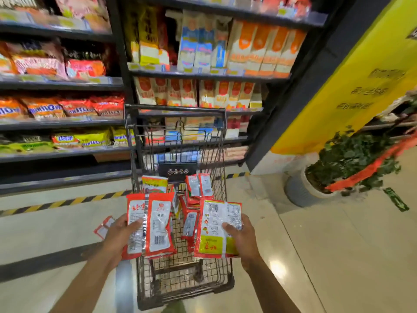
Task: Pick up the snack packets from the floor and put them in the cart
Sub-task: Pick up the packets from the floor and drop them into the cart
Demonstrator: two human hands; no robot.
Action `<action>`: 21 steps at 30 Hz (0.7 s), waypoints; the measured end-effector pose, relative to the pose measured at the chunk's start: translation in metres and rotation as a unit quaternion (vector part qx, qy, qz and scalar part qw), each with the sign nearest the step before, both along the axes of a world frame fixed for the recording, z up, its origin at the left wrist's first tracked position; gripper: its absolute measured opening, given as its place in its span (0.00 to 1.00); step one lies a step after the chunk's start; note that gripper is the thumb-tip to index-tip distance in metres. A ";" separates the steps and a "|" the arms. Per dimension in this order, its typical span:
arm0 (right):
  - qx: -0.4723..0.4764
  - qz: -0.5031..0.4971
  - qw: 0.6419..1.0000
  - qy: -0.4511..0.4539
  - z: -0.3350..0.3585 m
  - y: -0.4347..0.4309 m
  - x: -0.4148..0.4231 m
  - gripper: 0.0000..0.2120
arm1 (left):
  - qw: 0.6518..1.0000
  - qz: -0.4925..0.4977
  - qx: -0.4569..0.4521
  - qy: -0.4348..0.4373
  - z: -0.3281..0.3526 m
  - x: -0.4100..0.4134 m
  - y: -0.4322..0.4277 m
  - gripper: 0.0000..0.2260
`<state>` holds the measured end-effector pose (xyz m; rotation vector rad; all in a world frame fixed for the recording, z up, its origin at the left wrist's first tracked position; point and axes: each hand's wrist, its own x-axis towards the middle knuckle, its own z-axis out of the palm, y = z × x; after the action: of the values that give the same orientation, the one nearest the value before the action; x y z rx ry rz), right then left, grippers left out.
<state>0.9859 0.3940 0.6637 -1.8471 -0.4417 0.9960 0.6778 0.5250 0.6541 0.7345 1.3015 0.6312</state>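
A black wire shopping cart (220, 168) stands in front of me with several red and white snack packets (198, 188) inside it. My left hand (118, 236) grips two red snack packets (158, 224) over the cart's near left side. My right hand (242, 238) grips a larger red and yellow snack packet (216, 229) above the cart's near right side. One more red packet (104, 227) lies on the floor left of the cart, partly hidden behind my left hand.
Dark shelves (61, 124) full of packaged snacks rise behind and to the left of the cart. A potted plant (347, 163) with a red ribbon stands on the floor at right, by a yellow pillar (352, 86). Yellow-black hazard tape (67, 202) runs along the floor.
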 end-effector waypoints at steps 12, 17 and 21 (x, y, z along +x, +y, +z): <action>-0.150 0.062 0.986 0.025 -0.130 0.088 0.039 0.24 | 0.985 0.008 -0.082 0.153 -0.126 0.065 0.060 0.17; -0.153 0.097 0.983 -0.009 -0.204 0.119 0.045 0.26 | 0.958 -0.006 -0.099 0.269 -0.204 0.087 0.083 0.10; -0.198 0.094 0.975 -0.019 -0.268 0.134 0.046 0.27 | 0.929 -0.039 -0.100 0.354 -0.275 0.086 0.095 0.14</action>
<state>1.0320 0.5277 0.3959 -2.2138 -0.4721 1.2495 0.7639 0.6202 0.3787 0.8769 1.9530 0.1474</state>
